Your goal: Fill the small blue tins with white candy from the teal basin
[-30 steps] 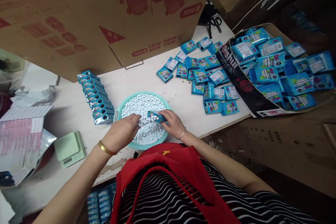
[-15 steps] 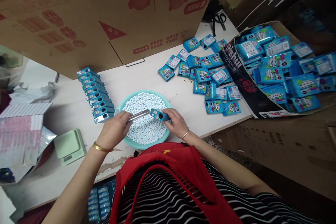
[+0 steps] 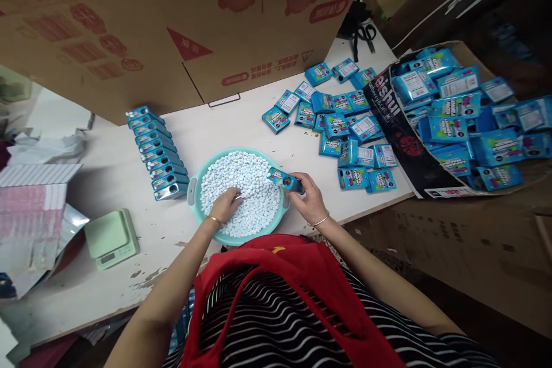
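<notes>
With my right hand (image 3: 310, 200) fingers pinching the blue box (image 3: 284, 179) over the basin (image 3: 192, 195) rim, I'd hold it level beside my left hand (image 3: 225, 205), whose fingers are buried in the tablets (image 3: 254, 184), so I cannot tell their grip.

On the table (image 3: 241, 126), nearest the person's body, sits a basin (image 3: 192, 195) with a heap of tablets (image 3: 254, 181) in it. The left hand (image 3: 226, 205) lies on the tablets at the near left of the heap. The right hand (image 3: 308, 201) is at the basin's right rim and holds one small box (image 3: 284, 180) above that rim. Left of the basin stands a row of boxes (image 3: 157, 152), running away from the person. A scale (image 3: 111, 238) lies nearer and further left. Loose boxes (image 3: 345, 121) lie scattered behind and right of the basin. Right of those, off the table edge, an open carton (image 3: 431, 175) holds more boxes. A large cardboard box (image 3: 172, 23) stands behind everything, with scissors (image 3: 366, 31) at its right.
</notes>
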Demonstrator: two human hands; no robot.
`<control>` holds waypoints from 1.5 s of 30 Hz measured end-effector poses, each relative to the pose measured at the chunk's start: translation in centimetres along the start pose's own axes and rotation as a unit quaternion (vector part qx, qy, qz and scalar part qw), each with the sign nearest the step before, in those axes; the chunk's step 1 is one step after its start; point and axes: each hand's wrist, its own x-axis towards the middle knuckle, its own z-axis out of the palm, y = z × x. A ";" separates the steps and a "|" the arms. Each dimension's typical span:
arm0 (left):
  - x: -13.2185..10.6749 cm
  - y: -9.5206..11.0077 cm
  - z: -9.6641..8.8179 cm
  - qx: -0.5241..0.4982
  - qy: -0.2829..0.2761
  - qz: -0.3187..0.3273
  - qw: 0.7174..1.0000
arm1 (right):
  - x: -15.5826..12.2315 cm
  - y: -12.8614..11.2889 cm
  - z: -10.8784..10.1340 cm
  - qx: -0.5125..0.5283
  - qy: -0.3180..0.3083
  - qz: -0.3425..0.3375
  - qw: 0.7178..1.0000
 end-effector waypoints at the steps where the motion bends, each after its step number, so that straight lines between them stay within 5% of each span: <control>1: -0.4 -0.1 -0.4 -0.012 -0.001 0.007 1.000 | 0.0 0.0 0.0 -0.001 0.002 0.003 1.000; 8: -3.4 1.4 -5.7 -0.089 0.048 0.085 0.991 | 0.0 0.0 0.0 -0.041 -0.008 -0.037 0.998; 16: -5.2 7.4 -13.9 0.076 -0.017 0.150 0.986 | 0.0 -1.6 2.4 -0.046 -0.059 -0.112 0.991; 24: -6.1 14.4 -15.8 0.314 -0.041 0.097 0.944 | 0.0 -1.8 3.5 -0.030 -0.068 -0.122 0.990; 28: -6.5 14.3 -16.2 0.298 -0.005 0.110 0.948 | 0.0 -1.5 3.4 -0.028 -0.066 -0.115 0.991; 32: -5.1 7.5 -15.2 0.270 0.043 0.046 0.961 | -0.1 -1.1 2.7 -0.026 -0.052 -0.093 0.994; 37: -1.4 -1.4 -9.4 0.171 -0.012 -0.005 0.985 | 0.0 -0.6 1.0 -0.013 -0.026 -0.050 0.998; 40: 0.9 -2.0 -5.2 0.093 -0.021 0.026 0.995 | 0.0 -0.4 0.1 -0.013 -0.017 -0.030 0.999; 45: 3.5 0.3 -0.6 0.027 -0.032 0.056 0.998 | -0.1 -0.1 -0.5 -0.018 0.003 0.002 1.000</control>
